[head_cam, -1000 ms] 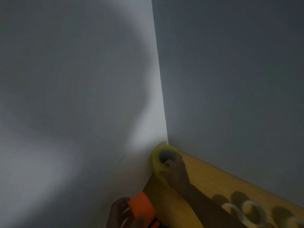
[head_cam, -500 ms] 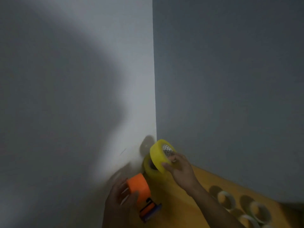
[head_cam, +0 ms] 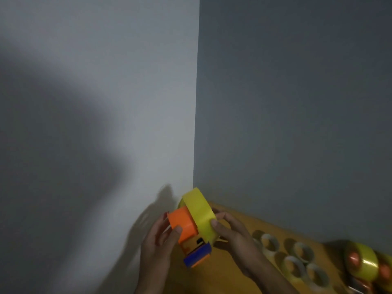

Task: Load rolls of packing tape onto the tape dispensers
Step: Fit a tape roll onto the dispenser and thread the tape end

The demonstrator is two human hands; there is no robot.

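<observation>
While left hand [head_cam: 158, 240] grips dispenser [head_cam: 186, 230], right hand [head_cam: 231, 234] pinches tape roll [head_cam: 199, 213].

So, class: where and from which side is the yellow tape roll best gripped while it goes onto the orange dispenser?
Grip the yellow tape roll across its outer band from the right, as the right hand does; the orange dispenser covers its left face.

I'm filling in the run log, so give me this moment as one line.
step: fitting roll | left hand: grips orange dispenser | right hand: holds yellow tape roll against dispenser | empty cores on wooden table
</observation>
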